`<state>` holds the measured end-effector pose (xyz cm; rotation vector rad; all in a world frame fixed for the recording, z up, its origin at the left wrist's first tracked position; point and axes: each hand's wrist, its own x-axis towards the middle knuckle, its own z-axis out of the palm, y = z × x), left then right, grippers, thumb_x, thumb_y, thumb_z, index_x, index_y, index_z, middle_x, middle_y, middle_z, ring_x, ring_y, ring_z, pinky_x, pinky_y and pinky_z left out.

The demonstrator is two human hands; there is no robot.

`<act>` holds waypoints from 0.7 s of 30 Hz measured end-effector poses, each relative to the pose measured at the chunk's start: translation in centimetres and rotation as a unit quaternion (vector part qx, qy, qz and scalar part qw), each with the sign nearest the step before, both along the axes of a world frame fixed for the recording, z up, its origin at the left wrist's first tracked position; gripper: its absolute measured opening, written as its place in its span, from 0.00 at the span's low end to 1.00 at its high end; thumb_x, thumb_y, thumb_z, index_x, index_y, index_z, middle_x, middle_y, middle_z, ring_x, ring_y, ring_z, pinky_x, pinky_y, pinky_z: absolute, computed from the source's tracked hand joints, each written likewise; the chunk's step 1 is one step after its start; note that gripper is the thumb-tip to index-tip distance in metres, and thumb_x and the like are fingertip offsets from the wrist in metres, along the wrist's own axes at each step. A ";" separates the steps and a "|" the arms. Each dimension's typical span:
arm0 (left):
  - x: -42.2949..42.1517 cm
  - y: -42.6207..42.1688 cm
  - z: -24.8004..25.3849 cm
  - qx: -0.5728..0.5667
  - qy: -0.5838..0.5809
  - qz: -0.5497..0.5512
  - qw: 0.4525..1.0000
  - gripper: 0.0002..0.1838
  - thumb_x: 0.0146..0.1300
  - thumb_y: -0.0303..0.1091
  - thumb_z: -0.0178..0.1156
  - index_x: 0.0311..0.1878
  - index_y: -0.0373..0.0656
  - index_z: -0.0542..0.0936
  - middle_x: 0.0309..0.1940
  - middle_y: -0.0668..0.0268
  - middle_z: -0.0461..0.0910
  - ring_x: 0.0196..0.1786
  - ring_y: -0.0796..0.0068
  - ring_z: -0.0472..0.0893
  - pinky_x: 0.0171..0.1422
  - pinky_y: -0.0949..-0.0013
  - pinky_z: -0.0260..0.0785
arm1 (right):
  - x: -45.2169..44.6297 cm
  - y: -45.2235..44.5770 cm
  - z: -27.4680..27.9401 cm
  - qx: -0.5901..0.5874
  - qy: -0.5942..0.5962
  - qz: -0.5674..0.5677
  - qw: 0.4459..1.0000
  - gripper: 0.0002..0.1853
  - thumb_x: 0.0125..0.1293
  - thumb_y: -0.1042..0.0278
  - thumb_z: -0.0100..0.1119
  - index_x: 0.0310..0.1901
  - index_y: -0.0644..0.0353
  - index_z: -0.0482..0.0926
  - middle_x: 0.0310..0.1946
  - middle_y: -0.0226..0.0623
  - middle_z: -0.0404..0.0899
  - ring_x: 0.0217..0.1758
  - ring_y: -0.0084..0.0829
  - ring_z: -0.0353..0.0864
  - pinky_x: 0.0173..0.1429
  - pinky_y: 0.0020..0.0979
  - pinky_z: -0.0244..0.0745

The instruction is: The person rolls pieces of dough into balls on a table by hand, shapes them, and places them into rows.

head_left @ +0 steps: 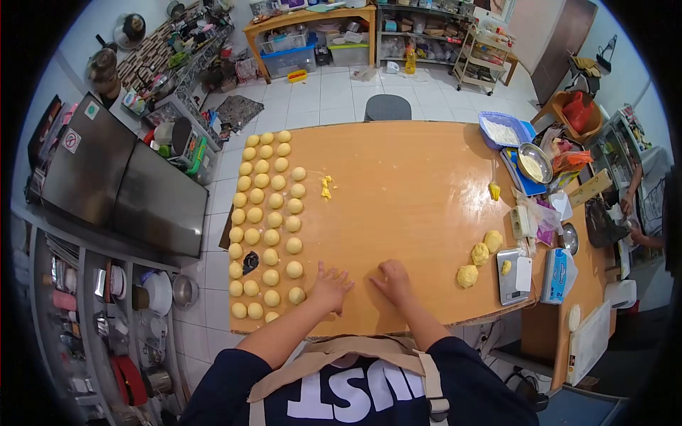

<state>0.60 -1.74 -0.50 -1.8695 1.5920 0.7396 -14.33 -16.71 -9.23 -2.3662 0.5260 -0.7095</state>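
My left hand [331,287] is over the front of the wooden table [383,177], fingers spread and holding nothing, just right of the rows of round dough balls [294,246]. To its right, my right hand [392,282] rests low at the tabletop with its thumb and fingers apart and nothing visible in it. A small dark object [250,263] lies among the dough balls. Larger dough lumps [467,276] sit to the right, beside a scale [513,277] with a small dough piece [506,267] on it. Yellow bits [325,187] lie near the back rows.
At the right are a blue basket of flour [500,130], a metal bowl [535,163], a yellow-tipped tool [494,190] and a tissue pack [555,275]. A stool [388,108] stands behind the table. Another person's arms [632,192] show at the far right.
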 end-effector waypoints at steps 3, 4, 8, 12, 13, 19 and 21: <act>0.3 0.0 0.6 0.004 0.014 0.005 1.000 0.56 0.45 0.60 0.75 0.78 0.64 0.58 0.81 0.68 0.51 0.81 0.57 0.50 0.76 0.24 0.24 | -3.4 1.3 -1.1 0.037 0.000 0.054 0.998 0.17 0.49 0.66 0.77 0.37 0.60 0.78 0.35 0.42 0.79 0.42 0.47 0.78 0.48 0.43 0.75; 0.2 -0.1 0.6 0.005 0.025 0.011 1.000 0.56 0.46 0.60 0.75 0.78 0.63 0.58 0.81 0.68 0.50 0.82 0.56 0.50 0.76 0.24 0.23 | -3.9 0.4 -1.4 0.013 -0.004 0.035 0.999 0.17 0.49 0.66 0.77 0.37 0.60 0.78 0.35 0.43 0.79 0.43 0.47 0.78 0.48 0.43 0.74; -0.1 -0.2 0.2 0.012 0.000 -0.005 1.000 0.57 0.45 0.62 0.74 0.78 0.64 0.57 0.80 0.68 0.52 0.81 0.58 0.52 0.77 0.23 0.26 | -3.7 -1.1 -0.9 0.002 0.022 -0.030 0.999 0.19 0.49 0.66 0.77 0.39 0.60 0.78 0.38 0.44 0.79 0.45 0.48 0.78 0.49 0.43 0.75; -0.1 -0.5 0.5 0.018 -0.001 -0.002 1.000 0.57 0.45 0.61 0.74 0.78 0.64 0.57 0.81 0.68 0.51 0.81 0.57 0.52 0.77 0.24 0.26 | -1.6 1.1 -0.7 0.066 0.035 -0.016 0.997 0.22 0.49 0.65 0.78 0.43 0.61 0.77 0.43 0.46 0.79 0.48 0.49 0.78 0.51 0.43 0.75; 0.1 -0.5 0.5 0.017 -0.001 -0.001 1.000 0.57 0.45 0.61 0.74 0.78 0.64 0.57 0.81 0.68 0.51 0.81 0.57 0.51 0.77 0.24 0.26 | -2.5 1.7 -0.9 0.062 0.035 -0.007 0.997 0.23 0.49 0.65 0.78 0.44 0.61 0.77 0.43 0.46 0.79 0.48 0.49 0.78 0.52 0.43 0.75; 0.0 -0.3 0.4 0.010 -0.008 -0.012 1.000 0.57 0.45 0.61 0.74 0.78 0.64 0.57 0.80 0.67 0.51 0.81 0.57 0.51 0.77 0.24 0.25 | -7.1 -0.1 -0.4 0.068 0.079 -0.050 0.993 0.27 0.48 0.63 0.79 0.47 0.61 0.77 0.47 0.47 0.79 0.53 0.50 0.77 0.57 0.43 0.75; -0.1 -0.5 0.2 0.015 -0.009 -0.011 1.000 0.57 0.45 0.60 0.75 0.78 0.64 0.57 0.80 0.67 0.51 0.81 0.57 0.52 0.77 0.24 0.25 | -4.5 -0.8 0.1 0.050 0.076 -0.080 0.993 0.28 0.47 0.63 0.80 0.48 0.61 0.77 0.48 0.47 0.79 0.54 0.50 0.77 0.58 0.43 0.75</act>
